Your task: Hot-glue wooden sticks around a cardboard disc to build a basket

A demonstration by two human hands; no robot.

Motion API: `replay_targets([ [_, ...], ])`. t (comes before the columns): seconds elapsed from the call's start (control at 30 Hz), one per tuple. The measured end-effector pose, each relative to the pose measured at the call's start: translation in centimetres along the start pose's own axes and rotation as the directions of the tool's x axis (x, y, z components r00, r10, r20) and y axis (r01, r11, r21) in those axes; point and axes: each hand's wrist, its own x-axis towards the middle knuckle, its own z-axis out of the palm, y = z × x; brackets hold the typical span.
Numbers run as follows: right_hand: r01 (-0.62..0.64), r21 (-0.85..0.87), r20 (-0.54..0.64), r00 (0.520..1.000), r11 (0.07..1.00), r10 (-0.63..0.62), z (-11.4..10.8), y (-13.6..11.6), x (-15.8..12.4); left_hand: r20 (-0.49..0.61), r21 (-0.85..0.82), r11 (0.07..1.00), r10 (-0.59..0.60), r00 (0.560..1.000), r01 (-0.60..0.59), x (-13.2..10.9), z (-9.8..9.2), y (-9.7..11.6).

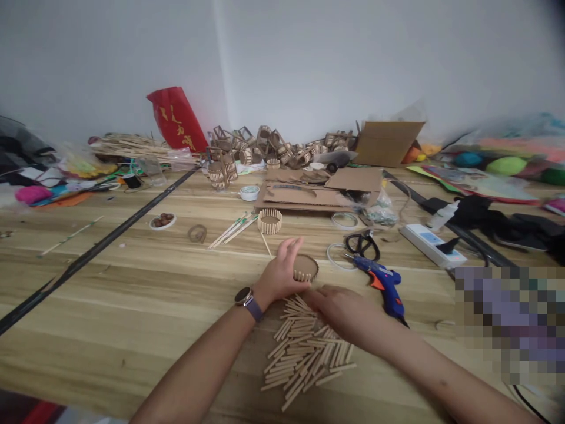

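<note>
My left hand (pixel 285 271), with a watch on its wrist, curls around the left side of a round cardboard base (pixel 306 266). Its thumb lies along the near edge and its fingers along the far side. Short wooden sticks (pixel 302 277) stand upright along part of the base's near rim. Close to that rim, my right hand (pixel 342 307) has its fingers bent together; whatever they pinch is hidden. Below both hands spreads a loose pile of short sticks (pixel 300 353). Behind them stands a small round stick-walled basket (pixel 269 221).
To the right lie a blue glue gun (pixel 384 282), black-handled scissors (pixel 362 244) and a white power strip (pixel 432 244). Flat cardboard (pixel 304 197) lies further back, before a heap of small stick-walled baskets (pixel 282 147). A bowl of brown beads (pixel 163 221) is on the left.
</note>
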Motion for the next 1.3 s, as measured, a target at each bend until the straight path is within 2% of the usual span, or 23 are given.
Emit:
replay_targets([
  [0.07, -0.01, 0.059, -0.009, 1.0, 0.998, 0.011, -1.2, 0.4, -0.3, -0.004, -0.007, 1.0, 0.009, 1.0, -0.009, 0.0, 0.0, 0.1],
  [0.2, -0.012, 0.283, -0.092, 0.995, 0.959, 0.039, -3.4, 1.9, -0.7, -0.004, -0.01, 1.0, 0.01, 1.0, -0.01, 0.0, 0.0, 0.2],
  [0.33, -0.127, 0.482, -0.098, 0.976, 0.867, 0.197, -3.5, 4.3, -0.3, 0.017, -0.027, 1.0, -0.004, 1.0, 0.004, 0.0, 0.0, 0.2],
  [0.4, -0.152, 0.52, -0.08, 0.971, 0.841, 0.224, -3.2, 5.0, 0.1, 0.015, -0.033, 0.999, 0.013, 1.0, -0.012, 0.0, 0.1, 0.1],
  [0.5, -0.132, 0.473, -0.088, 0.977, 0.871, 0.196, -3.3, 4.9, 0.6, 0.003, -0.024, 0.999, 0.041, 0.999, -0.041, 0.0, 0.2, -0.1],
  [0.63, -0.082, 0.32, -0.124, 0.984, 0.944, 0.127, -3.5, 3.9, 1.3, 0.013, -0.012, 0.999, 0.048, 0.999, -0.048, 0.1, 0.1, -0.2],
  [0.77, -0.123, 0.219, -0.096, 0.985, 0.968, 0.146, -2.9, 3.6, 1.9, 0.042, -0.015, 1.0, 0.024, 0.999, -0.023, 0.1, 0.0, -0.1],
  [1.1, -0.096, 0.2, -0.112, 0.987, 0.975, 0.12, -2.2, 3.4, 2.2, 0.052, -0.044, 0.999, 0.013, 0.999, -0.01, 0.0, 0.1, -0.2],
  [1.3, -0.127, 0.193, -0.108, 0.983, 0.973, 0.149, -2.3, 2.9, 2.1, 0.066, -0.045, 0.999, -0.002, 0.998, 0.005, 0.1, 0.0, 0.0],
])
